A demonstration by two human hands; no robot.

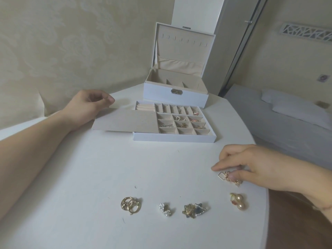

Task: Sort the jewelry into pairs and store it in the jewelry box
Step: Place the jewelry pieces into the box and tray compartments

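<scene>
The right hand [251,164] lies low on the white bench [80,177], its fingers curled over a gold chain-link earring with a white square plate [228,177], which it pinches against the surface. The left hand [88,105] rests far to the left with fingers loosely curled, the thumb touching the edge of a flat beige card lid [125,121]; whether it actually grips the lid cannot be told. That lid lies partly across a white divided jewelry tray [172,139], leaving open the small beige compartments on the right, several of which hold earrings. Behind the tray stands a white jewelry box [176,97] with its hinged lid upright and beige lining showing. In a row near the front edge lie a pair of gold hoop earrings [130,205], a pair of white flower earrings [165,209], a heap of gold and dark triangular earrings [195,209], and a pair of pearl-drop earrings [238,201], just below the right hand.
</scene>
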